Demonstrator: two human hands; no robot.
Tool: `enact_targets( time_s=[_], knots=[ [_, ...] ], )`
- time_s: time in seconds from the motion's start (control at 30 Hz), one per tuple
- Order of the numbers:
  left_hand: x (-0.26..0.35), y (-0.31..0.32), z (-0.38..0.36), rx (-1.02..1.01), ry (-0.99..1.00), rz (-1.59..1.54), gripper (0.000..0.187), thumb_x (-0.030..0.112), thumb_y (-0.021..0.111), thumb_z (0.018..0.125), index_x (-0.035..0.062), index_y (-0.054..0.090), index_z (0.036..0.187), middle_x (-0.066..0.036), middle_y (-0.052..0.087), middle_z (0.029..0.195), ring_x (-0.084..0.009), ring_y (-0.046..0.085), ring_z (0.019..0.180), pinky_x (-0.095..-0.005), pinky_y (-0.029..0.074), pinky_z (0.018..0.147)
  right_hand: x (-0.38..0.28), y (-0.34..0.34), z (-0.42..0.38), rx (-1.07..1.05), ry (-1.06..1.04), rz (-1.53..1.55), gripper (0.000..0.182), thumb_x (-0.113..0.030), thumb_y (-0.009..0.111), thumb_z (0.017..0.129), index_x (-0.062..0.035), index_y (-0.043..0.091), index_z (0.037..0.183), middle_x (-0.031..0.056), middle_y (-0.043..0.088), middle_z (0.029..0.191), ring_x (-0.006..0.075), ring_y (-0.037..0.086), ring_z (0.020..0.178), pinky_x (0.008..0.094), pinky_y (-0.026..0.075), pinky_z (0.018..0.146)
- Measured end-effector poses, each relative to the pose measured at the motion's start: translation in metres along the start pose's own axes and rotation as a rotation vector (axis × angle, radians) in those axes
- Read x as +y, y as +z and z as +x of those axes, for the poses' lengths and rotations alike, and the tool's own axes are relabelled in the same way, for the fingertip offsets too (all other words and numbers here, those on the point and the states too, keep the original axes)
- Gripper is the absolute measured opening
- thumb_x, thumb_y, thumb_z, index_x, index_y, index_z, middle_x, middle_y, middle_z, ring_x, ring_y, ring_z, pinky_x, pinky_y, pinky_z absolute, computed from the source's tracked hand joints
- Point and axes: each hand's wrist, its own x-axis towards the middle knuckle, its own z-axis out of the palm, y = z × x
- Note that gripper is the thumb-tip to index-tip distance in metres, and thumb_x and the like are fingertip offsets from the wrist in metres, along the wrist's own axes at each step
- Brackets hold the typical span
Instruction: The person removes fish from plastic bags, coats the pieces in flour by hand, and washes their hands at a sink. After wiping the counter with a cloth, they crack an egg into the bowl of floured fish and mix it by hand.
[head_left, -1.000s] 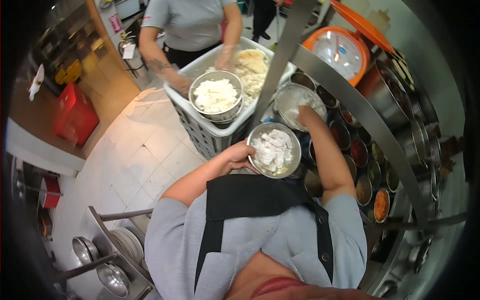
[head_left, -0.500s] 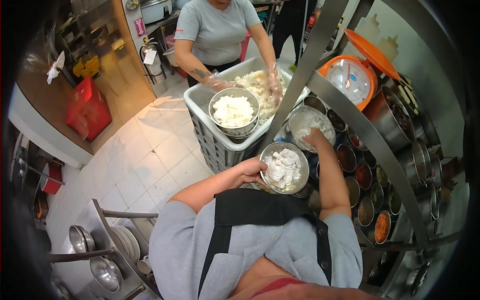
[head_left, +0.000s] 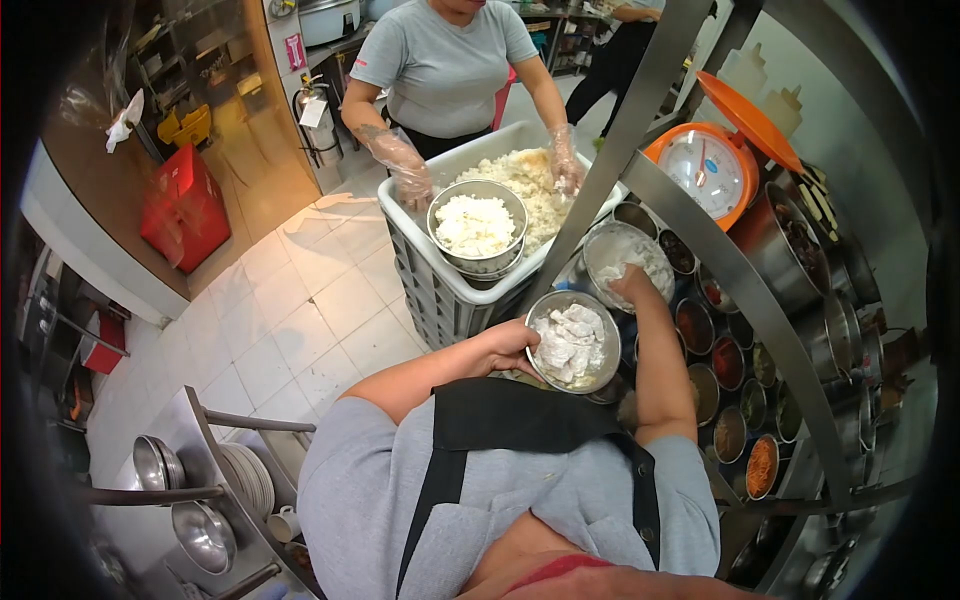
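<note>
My left hand (head_left: 512,345) grips the rim of a metal bowl (head_left: 611,370), fingers around its left side. White, flour-coated pieces (head_left: 572,340) are heaped in that bowl. Just beyond it stands a second metal bowl (head_left: 598,240) of white flour (head_left: 640,255). My right hand (head_left: 632,287) reaches down into this flour bowl, its fingers bunched at the flour; what they hold is hidden.
Across from me a co-worker's gloved hands (head_left: 405,170) are at a large tub (head_left: 392,205) of rice, with a pot (head_left: 480,262) of rice in it. Metal posts (head_left: 740,240) rise at right, before ingredient containers (head_left: 762,467) and an orange scale (head_left: 703,172). Plates (head_left: 248,480) sit lower left.
The co-worker's gloved hand has moved from behind the rice pot to its left side. My right hand stays in the flour bowl and my left keeps hold of its bowl.
</note>
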Motion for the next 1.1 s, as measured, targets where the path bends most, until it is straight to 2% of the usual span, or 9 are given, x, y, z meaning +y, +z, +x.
enact_targets(
  time_s=[0.13,0.23,0.43,0.7,0.93,1.1],
  knots=[
    [-0.005,-0.007,0.007,-0.015,0.003,0.003,0.063,-0.010,0.039,0.067,0.0047,0.032,0.128,-0.021,0.050,0.115,-0.0397,0.057,0.096,-0.0549,0.054,0.067,-0.001,0.001,0.001,0.000,0.002,-0.004,0.057,-0.030,0.070,0.067,0.0054,0.055,0.110,0.0261,0.056,0.110,0.0357,0.054,0.103,0.0367,0.044,0.088],
    [-0.005,-0.005,0.006,-0.019,0.032,0.010,0.069,-0.010,0.037,0.064,0.0034,0.025,0.131,-0.026,0.048,0.112,-0.0442,0.057,0.093,-0.0567,0.053,0.068,0.000,-0.001,0.001,-0.031,0.012,-0.015,0.057,-0.031,0.069,0.068,0.0051,0.055,0.110,0.0263,0.056,0.110,0.0358,0.054,0.103,0.0372,0.043,0.088],
    [-0.010,-0.013,0.014,-0.047,0.030,0.010,0.069,-0.011,0.037,0.065,0.0045,0.026,0.131,-0.025,0.048,0.115,-0.0437,0.056,0.094,-0.0565,0.053,0.068,-0.003,0.000,-0.002,-0.048,0.068,-0.011,0.056,-0.031,0.068,0.068,0.0042,0.056,0.109,0.0261,0.056,0.109,0.0361,0.054,0.103,0.0373,0.043,0.087],
    [-0.009,-0.012,0.012,-0.041,0.039,0.007,0.065,-0.010,0.038,0.066,0.0014,0.027,0.129,-0.026,0.048,0.113,-0.0443,0.056,0.095,-0.0578,0.053,0.068,-0.004,-0.003,-0.003,-0.026,0.032,-0.065,0.055,-0.031,0.069,0.068,0.0048,0.056,0.108,0.0265,0.057,0.106,0.0371,0.054,0.101,0.0376,0.044,0.086],
    [-0.005,-0.006,0.007,-0.017,0.036,0.002,0.059,-0.010,0.038,0.067,-0.0040,0.031,0.125,-0.026,0.049,0.112,-0.0436,0.056,0.095,-0.0575,0.053,0.069,-0.019,-0.011,-0.011,0.007,0.112,-0.056,0.054,-0.033,0.067,0.068,0.0037,0.058,0.106,0.0260,0.057,0.106,0.0363,0.055,0.100,0.0388,0.044,0.086],
    [-0.005,-0.007,0.008,-0.018,0.020,0.017,0.060,-0.009,0.038,0.067,-0.0029,0.031,0.126,-0.025,0.050,0.112,-0.0428,0.056,0.095,-0.0562,0.054,0.069,-0.016,-0.009,-0.008,0.011,0.102,-0.089,0.053,-0.033,0.067,0.068,0.0037,0.058,0.105,0.0262,0.058,0.104,0.0365,0.056,0.099,0.0389,0.045,0.085]
  ],
)
